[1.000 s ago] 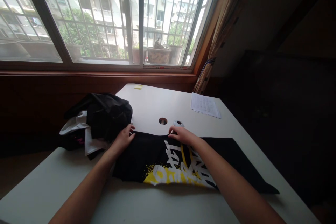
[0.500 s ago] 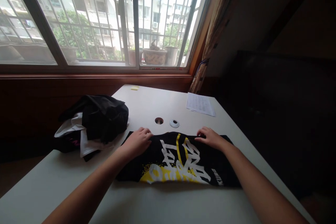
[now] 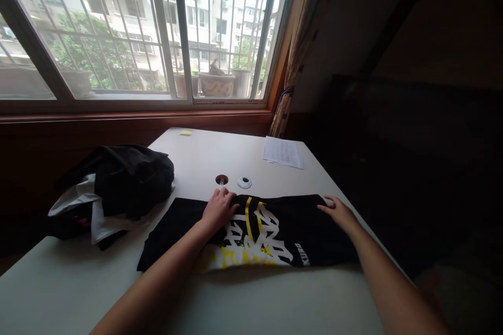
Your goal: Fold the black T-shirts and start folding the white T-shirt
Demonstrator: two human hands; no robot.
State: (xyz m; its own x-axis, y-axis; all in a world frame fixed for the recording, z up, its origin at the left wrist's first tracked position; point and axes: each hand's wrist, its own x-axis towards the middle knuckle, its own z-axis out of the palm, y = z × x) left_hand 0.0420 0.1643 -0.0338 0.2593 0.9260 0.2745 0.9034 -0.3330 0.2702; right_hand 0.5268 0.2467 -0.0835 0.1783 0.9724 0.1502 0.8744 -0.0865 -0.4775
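A black garment (image 3: 293, 220) with white lettering and a yellow print lies as a wide flat strip on the white table (image 3: 275, 298). My left hand (image 3: 220, 208) rests on its far edge, left of the lettering, fingers bent and somewhat apart, with no fold visibly gripped. At the garment's far right corner is my right hand (image 3: 337, 210), its thumb and fingertips touching the cloth edge; whether the fabric is pinched there is too small to tell.
A heap of black and white clothes (image 3: 133, 180) sits at the table's left edge. Toward the window are papers (image 3: 283, 152), a yellow note (image 3: 186, 132), a round cable hole (image 3: 221, 180) and its loose cover (image 3: 244, 182).
My right hand has shifted right along the far edge to the garment's corner. My left hand has moved closer to the lettering. The camera view has turned slightly right.
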